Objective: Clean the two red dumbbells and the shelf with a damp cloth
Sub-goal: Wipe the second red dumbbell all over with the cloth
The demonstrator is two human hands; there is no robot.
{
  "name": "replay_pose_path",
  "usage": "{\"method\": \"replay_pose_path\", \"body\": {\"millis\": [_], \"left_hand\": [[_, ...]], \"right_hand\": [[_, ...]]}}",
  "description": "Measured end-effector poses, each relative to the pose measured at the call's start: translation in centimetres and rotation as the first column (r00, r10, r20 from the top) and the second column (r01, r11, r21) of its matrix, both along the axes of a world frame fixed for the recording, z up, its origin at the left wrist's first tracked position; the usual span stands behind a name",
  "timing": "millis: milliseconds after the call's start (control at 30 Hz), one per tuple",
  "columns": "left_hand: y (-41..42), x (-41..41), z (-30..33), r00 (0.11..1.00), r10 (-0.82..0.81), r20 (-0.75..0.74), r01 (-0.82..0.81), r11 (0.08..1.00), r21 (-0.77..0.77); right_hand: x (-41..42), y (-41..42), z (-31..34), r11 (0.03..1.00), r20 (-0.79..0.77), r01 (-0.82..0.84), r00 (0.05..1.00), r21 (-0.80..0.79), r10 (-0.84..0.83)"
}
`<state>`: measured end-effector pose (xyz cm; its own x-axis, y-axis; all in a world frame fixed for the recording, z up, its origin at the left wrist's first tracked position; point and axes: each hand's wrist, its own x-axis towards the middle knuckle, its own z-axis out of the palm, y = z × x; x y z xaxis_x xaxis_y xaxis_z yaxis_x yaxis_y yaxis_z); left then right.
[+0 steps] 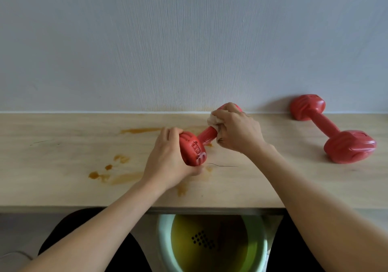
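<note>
Near the middle of the frame, the left hand (168, 158) curls around the near head of a red dumbbell (197, 145), thumb below and fingers over the top, holding that end just above the wooden shelf (63, 145). The dumbbell slants from lower left to upper right, its far head close to the wall (189, 40). The right hand (239, 131) grips a pale cloth (212, 121) bunched around the far end of the handle and the far head, fingers curled tight over it; whether the far head rests on the shelf is hard to tell, since hand and cloth cover it.

The second red dumbbell (331, 128) lies flat on the shelf at the right of the frame, well apart from the first, one head touching or nearly touching the wall.

Orange-brown stains (117, 171) mark the shelf left of and below the left hand, with a longer smear (140, 130) farther back.

Below the shelf's front edge, at bottom centre, stands a pale green bucket (163, 240) holding yellowish liquid.
</note>
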<state>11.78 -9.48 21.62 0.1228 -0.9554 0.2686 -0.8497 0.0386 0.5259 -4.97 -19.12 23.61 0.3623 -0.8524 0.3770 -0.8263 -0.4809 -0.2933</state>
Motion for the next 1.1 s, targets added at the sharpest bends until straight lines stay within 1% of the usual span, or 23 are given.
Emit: {"method": "replay_pose_path", "body": {"millis": [67, 133, 167, 267, 333, 433, 500, 567, 633, 733, 767, 833, 967, 1033, 1100], "left_hand": [[-0.2, 0.0, -0.1, 0.999, 0.027, -0.022, -0.027, 0.999, -0.029], [-0.5, 0.3, 0.0, 0.998, 0.049, -0.050, -0.050, 0.998, -0.026], [-0.6, 0.4, 0.0, 0.997, 0.055, -0.054, -0.056, 0.998, -0.022], [-0.5, 0.5, 0.3, 0.997, 0.048, -0.061, -0.049, 0.999, -0.022], [-0.3, 0.5, 0.4, 0.992, 0.050, -0.112, -0.051, 0.999, -0.004], [-0.3, 0.8, 0.4, 0.981, 0.050, -0.186, -0.047, 0.999, 0.017], [-0.3, 0.9, 0.4, 0.981, 0.033, -0.190, -0.029, 0.999, 0.027], [-0.3, 1.0, 0.3, 0.981, 0.029, -0.192, -0.023, 0.999, 0.037], [-0.3, 1.3, 0.2, 0.973, 0.035, -0.227, -0.023, 0.998, 0.053], [-0.1, 1.8, 0.2, 0.967, 0.038, -0.254, -0.018, 0.996, 0.082], [0.0, 1.9, 0.2, 0.966, 0.037, -0.257, -0.015, 0.996, 0.087], [0.1, 1.9, 0.2, 0.967, 0.027, -0.252, -0.003, 0.995, 0.095], [0.0, 2.0, 0.1, 0.969, 0.016, -0.246, 0.013, 0.993, 0.115], [0.0, 2.1, 0.1, 0.969, 0.014, -0.248, 0.015, 0.993, 0.115], [0.0, 2.0, 0.2, 0.966, 0.018, -0.257, 0.014, 0.993, 0.120]], "right_hand": [[0.6, 0.9, 0.1, 0.996, 0.000, -0.088, 0.996, 0.022, 0.088], [1.2, 2.6, 0.1, 0.969, 0.035, -0.233, 0.972, 0.077, 0.231], [1.4, 3.3, 0.1, 0.959, 0.057, -0.267, 0.963, 0.100, 0.262], [1.7, 3.4, 0.1, 0.974, 0.071, -0.208, 0.977, 0.088, 0.202], [2.0, 2.8, 0.0, 0.983, 0.054, -0.175, 0.984, 0.062, 0.171], [1.8, 1.3, -0.1, 0.998, -0.014, -0.059, 0.998, 0.029, 0.059], [1.2, 0.3, 0.0, 1.000, -0.052, 0.004, 0.999, 0.030, -0.002], [1.2, 0.1, 0.0, 0.999, -0.082, 0.033, 0.996, -0.008, -0.033], [1.6, 1.0, 0.2, 0.999, -0.095, -0.005, 0.995, -0.033, 0.001], [2.7, 3.4, 0.1, 0.977, -0.171, -0.214, 0.963, -0.006, 0.209], [2.9, 3.7, 0.1, 0.971, -0.184, -0.239, 0.954, -0.003, 0.235], [2.8, 3.3, 0.5, 0.982, -0.173, -0.189, 0.968, -0.017, 0.184], [2.2, 0.8, 0.5, 0.999, -0.193, -0.007, 0.981, -0.042, -0.001], [2.1, 0.5, 0.3, 0.998, -0.218, 0.018, 0.975, -0.055, -0.030], [2.1, 1.0, 0.4, 0.999, -0.213, 0.007, 0.977, -0.051, -0.017]]}}
